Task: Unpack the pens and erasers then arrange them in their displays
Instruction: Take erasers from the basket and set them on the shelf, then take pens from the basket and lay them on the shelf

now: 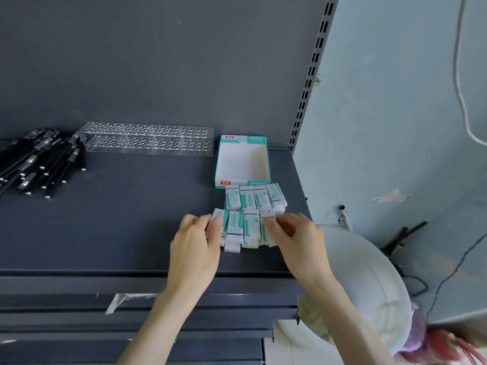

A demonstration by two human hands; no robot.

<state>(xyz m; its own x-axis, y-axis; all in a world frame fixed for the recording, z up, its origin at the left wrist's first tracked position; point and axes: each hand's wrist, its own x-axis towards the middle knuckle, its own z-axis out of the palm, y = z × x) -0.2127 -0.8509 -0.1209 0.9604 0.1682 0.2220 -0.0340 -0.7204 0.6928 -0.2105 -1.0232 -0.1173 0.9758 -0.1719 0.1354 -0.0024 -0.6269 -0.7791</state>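
The fingers (214, 227) of the left hand (193, 248) curl round the leftmost eraser (220, 219) of the near row. The right hand (295, 241) pinches the rightmost eraser (266, 233). A second row of erasers (254, 197) lies behind on the grey shelf (118, 219), touching the empty eraser box (241, 164). Far left, black pens (39, 164) are heaped beside a clear pen rack (150, 139).

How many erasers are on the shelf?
8 erasers on top: four in a row by the box, four nearer, between left hand and right hand. More may lie beneath.
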